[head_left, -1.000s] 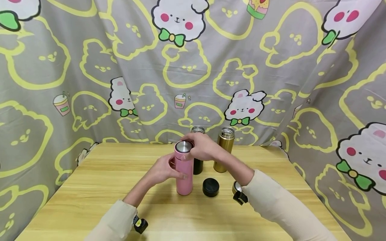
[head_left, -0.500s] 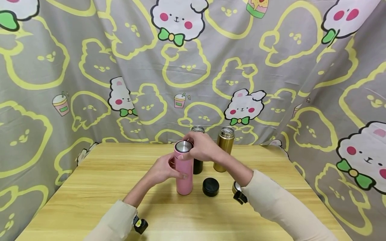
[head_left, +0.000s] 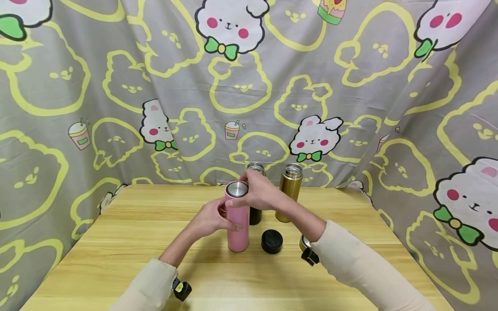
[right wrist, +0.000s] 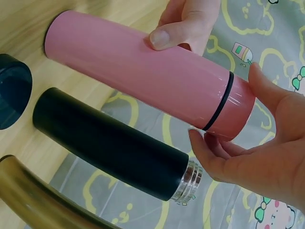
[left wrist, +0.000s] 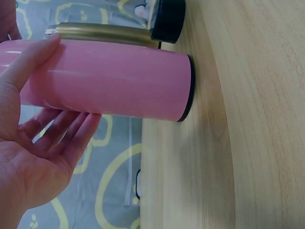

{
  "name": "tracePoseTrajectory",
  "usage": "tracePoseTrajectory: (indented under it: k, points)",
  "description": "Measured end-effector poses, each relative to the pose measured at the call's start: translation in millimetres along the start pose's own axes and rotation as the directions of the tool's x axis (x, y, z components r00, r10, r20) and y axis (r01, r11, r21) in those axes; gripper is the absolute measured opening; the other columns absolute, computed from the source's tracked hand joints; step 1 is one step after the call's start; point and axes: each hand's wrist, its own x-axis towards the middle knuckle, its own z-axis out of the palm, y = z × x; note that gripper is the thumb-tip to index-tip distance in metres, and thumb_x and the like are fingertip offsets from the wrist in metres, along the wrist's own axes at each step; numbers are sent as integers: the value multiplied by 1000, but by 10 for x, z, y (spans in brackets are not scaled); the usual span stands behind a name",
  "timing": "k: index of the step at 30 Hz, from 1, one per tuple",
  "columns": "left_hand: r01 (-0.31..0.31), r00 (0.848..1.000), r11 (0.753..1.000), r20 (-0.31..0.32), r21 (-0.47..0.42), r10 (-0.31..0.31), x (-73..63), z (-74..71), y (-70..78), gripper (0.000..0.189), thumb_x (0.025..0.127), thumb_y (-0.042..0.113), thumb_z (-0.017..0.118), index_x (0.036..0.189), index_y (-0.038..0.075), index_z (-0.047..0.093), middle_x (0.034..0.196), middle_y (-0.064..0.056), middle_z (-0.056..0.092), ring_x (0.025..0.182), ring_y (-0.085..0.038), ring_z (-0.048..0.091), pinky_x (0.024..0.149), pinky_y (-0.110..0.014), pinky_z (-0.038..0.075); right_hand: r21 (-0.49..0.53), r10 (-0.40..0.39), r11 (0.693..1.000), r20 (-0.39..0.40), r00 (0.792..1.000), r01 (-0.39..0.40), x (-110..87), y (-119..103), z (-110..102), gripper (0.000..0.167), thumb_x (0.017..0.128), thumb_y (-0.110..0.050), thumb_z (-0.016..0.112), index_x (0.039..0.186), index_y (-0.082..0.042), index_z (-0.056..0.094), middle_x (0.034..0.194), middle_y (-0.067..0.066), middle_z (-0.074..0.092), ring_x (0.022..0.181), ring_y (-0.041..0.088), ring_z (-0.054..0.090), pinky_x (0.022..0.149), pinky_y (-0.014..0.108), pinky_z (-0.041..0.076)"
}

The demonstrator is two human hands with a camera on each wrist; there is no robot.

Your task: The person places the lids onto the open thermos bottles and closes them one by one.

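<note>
A pink thermos stands upright on the wooden table, its steel-topped lid in place. My left hand grips the body from the left; in the left wrist view, the thumb and fingers of this hand lie on opposite sides of it. Up at the lid, my right hand holds on from the right. The right wrist view shows the thumb and fingers of that hand around the pink lid, above a black ring.
Behind the pink thermos stands a lidless black thermos, partly hidden. To its right is a lidless gold thermos. A black lid lies on the table, and a gold-sided lid sits partly behind my right wrist camera.
My right hand has shifted round the lid: its thumb has moved left across the front, its fingers slightly right at the back. The left hand and thermos stay in place.
</note>
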Motion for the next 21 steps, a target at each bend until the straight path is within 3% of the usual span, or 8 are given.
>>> tracePoseTrajectory:
  k: [3, 6, 13, 21]
  points:
    - [2, 1000, 1000, 2, 11, -2, 5, -2, 0, 73, 65, 38, 95, 128, 22, 62, 111, 3, 72, 100, -15, 68, 86, -34, 56, 9, -2, 1000, 37, 999, 1, 11, -2, -15, 83, 77, -43, 88, 139, -4, 50, 121, 10, 62, 107, 22, 60, 89, 35, 52]
    - [0, 1000, 1000, 2, 20, 0, 9, -1, 2, 72, 65, 39, 95, 127, 21, 63, 111, 3, 72, 100, -15, 68, 87, -35, 56, 30, -17, 999, 72, 997, 15, 13, -7, -42, 83, 78, -37, 88, 145, -6, 49, 126, 11, 64, 112, 23, 62, 94, 38, 52]
    - [7, 1000, 1000, 7, 22, -7, 2, -1, 2, 74, 64, 39, 95, 128, 21, 62, 112, 3, 71, 101, -15, 67, 88, -36, 56, 59, -69, 996, 153, 986, 60, 27, -24, -84, 65, 84, -11, 78, 144, -5, 53, 135, 10, 63, 118, 22, 62, 99, 36, 52]
    - [12, 1000, 999, 9, 30, -13, 17, -14, 1, 75, 64, 41, 95, 128, 21, 62, 112, 3, 71, 100, -15, 67, 88, -36, 56, 19, -60, 998, 137, 989, 58, 38, -31, -86, 58, 84, -11, 76, 139, -7, 59, 129, 8, 66, 114, 21, 63, 96, 36, 53]
